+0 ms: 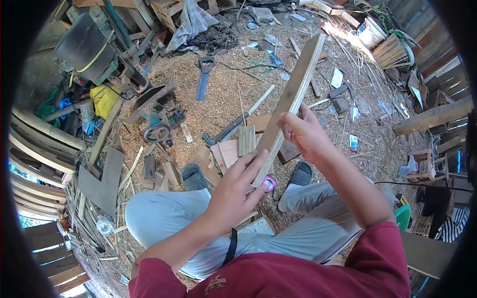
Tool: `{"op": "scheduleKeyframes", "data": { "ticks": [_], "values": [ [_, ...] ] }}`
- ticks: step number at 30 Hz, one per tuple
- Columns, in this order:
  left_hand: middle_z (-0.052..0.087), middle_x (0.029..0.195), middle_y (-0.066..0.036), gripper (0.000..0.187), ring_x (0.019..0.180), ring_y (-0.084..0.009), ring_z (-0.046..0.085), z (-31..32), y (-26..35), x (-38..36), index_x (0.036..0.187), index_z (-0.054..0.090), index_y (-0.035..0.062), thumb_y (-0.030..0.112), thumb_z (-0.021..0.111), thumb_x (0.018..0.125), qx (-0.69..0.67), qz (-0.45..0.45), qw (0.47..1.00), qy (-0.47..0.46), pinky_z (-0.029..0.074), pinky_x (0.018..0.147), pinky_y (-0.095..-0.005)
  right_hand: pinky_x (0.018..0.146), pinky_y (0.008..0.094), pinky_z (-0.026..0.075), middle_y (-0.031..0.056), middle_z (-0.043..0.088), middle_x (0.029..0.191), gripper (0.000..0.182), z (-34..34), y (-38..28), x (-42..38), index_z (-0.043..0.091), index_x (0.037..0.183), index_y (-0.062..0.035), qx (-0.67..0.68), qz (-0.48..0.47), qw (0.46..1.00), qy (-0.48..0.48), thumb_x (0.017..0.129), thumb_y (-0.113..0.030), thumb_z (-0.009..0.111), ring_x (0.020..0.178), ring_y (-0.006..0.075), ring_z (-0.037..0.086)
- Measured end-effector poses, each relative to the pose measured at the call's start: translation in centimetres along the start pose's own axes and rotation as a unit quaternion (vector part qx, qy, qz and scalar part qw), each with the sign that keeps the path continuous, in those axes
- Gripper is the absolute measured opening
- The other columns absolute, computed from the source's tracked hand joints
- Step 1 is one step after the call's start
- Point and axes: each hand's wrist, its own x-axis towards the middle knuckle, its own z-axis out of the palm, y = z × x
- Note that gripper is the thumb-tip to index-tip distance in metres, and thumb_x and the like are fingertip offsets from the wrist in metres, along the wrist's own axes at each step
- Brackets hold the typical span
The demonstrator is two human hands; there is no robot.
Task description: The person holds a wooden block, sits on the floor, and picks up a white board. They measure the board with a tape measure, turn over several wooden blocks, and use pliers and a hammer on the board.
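A long, narrow wooden plank slants up and away from me over my lap, with a pale layered edge facing right. My left hand is closed around its near end, thumb underneath and fingers over the top face. Farther up, my right hand grips the right edge between thumb and fingers. A pink tape measure shows just beyond the left fingertips, close by the plank's near end. Short wood blocks lie on the ground beneath the plank, between my sandalled feet.
Wood shavings cover the ground. A handsaw, a hammer and a green power tool lie ahead to the left. Another hammer lies to the right, near a small red-and-blue box. A white bucket stands far right.
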Motion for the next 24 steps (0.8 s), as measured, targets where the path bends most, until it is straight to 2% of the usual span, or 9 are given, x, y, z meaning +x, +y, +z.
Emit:
{"op": "scheduleKeyframes", "data": {
  "ticks": [1, 8, 11, 13, 16, 17, 19, 22, 24],
  "values": [
    [0.053, 0.147, -0.021, 0.063, 0.134, -0.0389, 0.055, 0.0, -0.1, 0.0, 0.152, 0.052, 0.0067, 0.012, 0.073, 0.093, 0.021, 0.011, 1.0, 0.0, 0.044, 0.111, -0.0431, 0.085, 0.0326, 0.055, 0.0076, 0.063, 0.108, 0.037, 0.7, -0.3, -0.6, 0.049, 0.131, -0.004, 0.064, -0.016, 0.998, 0.021, 0.095, -0.007, 0.058, 0.094, 0.0149, 0.062],
    [0.052, 0.147, -0.021, 0.058, 0.135, -0.0379, 0.054, -0.6, -2.1, 0.0, 0.144, 0.058, 0.0056, 0.005, 0.075, 0.089, -0.005, 0.052, 0.998, 0.033, 0.044, 0.111, -0.0414, 0.097, 0.0411, 0.056, 0.0103, 0.065, 0.115, 0.041, -1.8, -0.3, 1.2, 0.055, 0.129, -0.0025, 0.207, 0.016, 0.978, -0.019, 0.088, -0.001, 0.054, 0.106, 0.0242, 0.067],
    [0.058, 0.139, -0.02, 0.056, 0.128, -0.0353, 0.059, -0.8, -0.9, 0.4, 0.14, 0.057, 0.003, 0.006, 0.078, 0.088, 0.025, -0.001, 0.994, 0.11, 0.048, 0.105, -0.0425, 0.101, 0.0454, 0.055, 0.0137, 0.066, 0.121, 0.047, -2.5, 0.2, 1.8, 0.056, 0.131, -0.0017, 0.262, 0.011, 0.961, -0.085, 0.084, -0.001, 0.053, 0.112, 0.0282, 0.067],
    [0.063, 0.129, -0.016, 0.056, 0.119, -0.0283, 0.063, -0.4, -1.4, 0.2, 0.14, 0.056, 0.0023, 0.007, 0.078, 0.089, -0.085, -0.073, 0.99, 0.089, 0.049, 0.102, -0.0397, 0.104, 0.0467, 0.054, 0.0156, 0.067, 0.124, 0.049, -2.4, -0.4, 1.4, 0.056, 0.131, -0.0008, 0.279, 0.027, 0.954, -0.107, 0.082, -0.002, 0.053, 0.114, 0.0299, 0.067],
    [0.067, 0.115, -0.009, 0.055, 0.107, -0.0194, 0.065, 0.6, -2.2, -0.1, 0.139, 0.056, 0.0019, 0.008, 0.08, 0.089, -0.281, -0.182, 0.941, 0.043, 0.051, 0.097, -0.0354, 0.108, 0.0486, 0.05, 0.0173, 0.066, 0.126, 0.046, -2.0, -0.5, 0.8, 0.056, 0.134, -0.0007, 0.288, 0.026, 0.949, -0.122, 0.091, -0.017, 0.059, 0.117, 0.0315, 0.066],
    [0.068, 0.11, -0.007, 0.055, 0.103, -0.0167, 0.065, 0.8, -2.3, -0.2, 0.138, 0.056, 0.002, 0.009, 0.081, 0.089, -0.349, -0.215, 0.912, 0.025, 0.051, 0.095, -0.034, 0.109, 0.0489, 0.049, 0.017, 0.066, 0.127, 0.05, -1.8, -0.7, 0.6, 0.056, 0.135, -0.0009, 0.308, 0.044, 0.945, -0.098, 0.093, -0.028, 0.06, 0.117, 0.0316, 0.065],
    [0.067, 0.111, -0.006, 0.054, 0.103, -0.014, 0.065, 0.8, -2.1, -0.5, 0.137, 0.055, 0.0019, 0.006, 0.08, 0.089, -0.282, -0.196, 0.939, 0.005, 0.052, 0.094, -0.0316, 0.11, 0.0495, 0.047, 0.0165, 0.066, 0.129, 0.063, -1.6, -1.2, 0.1, 0.056, 0.137, -0.0013, 0.348, 0.074, 0.933, -0.053, 0.097, -0.049, 0.061, 0.119, 0.0318, 0.064],
    [0.068, 0.106, -0.005, 0.053, 0.097, -0.0131, 0.065, 0.5, -0.8, -0.6, 0.129, 0.057, 0.0015, 0.008, 0.086, 0.085, -0.19, -0.151, 0.97, 0.005, 0.053, 0.089, -0.0303, 0.111, 0.0509, 0.044, 0.0155, 0.064, 0.133, 0.091, -1.7, -0.9, 0.4, 0.054, 0.142, -0.0038, 0.325, 0.077, 0.942, -0.034, 0.092, -0.079, 0.051, 0.124, 0.0331, 0.06],
    [0.068, 0.105, -0.006, 0.055, 0.095, -0.0138, 0.065, 0.5, -0.4, -0.5, 0.126, 0.058, 0.0014, 0.01, 0.089, 0.081, -0.124, -0.092, 0.988, 0.006, 0.053, 0.088, -0.0303, 0.105, 0.0528, 0.047, 0.0155, 0.067, 0.12, 0.089, -1.6, -0.8, 0.5, 0.06, 0.131, -0.004, 0.329, 0.1, 0.939, 0.015, 0.092, -0.082, 0.045, 0.111, 0.0336, 0.064]
  ]
}}
